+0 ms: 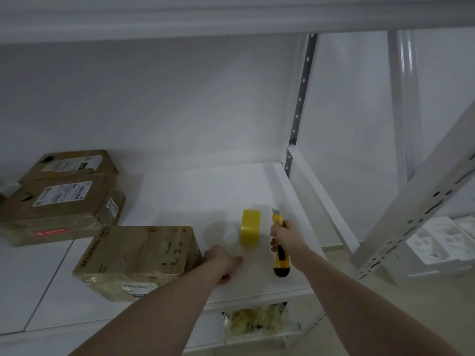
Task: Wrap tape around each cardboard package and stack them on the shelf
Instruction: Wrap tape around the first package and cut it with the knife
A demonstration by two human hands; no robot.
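Gripping yellow knife | right hand | left hand beside package

On shelf: tape roll btwn near package, left, & knife; prob. two packages behind-left.

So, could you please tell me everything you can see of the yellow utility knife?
The utility knife has a yellow body that looks plastic, with a black butt end toward the camera. A short silver blade tip sticks out at its far end, so it is extended. It points away along the white shelf, just right of the upright yellow tape roll without touching it. The right hand grips its middle; whether it rests on the shelf is unclear.
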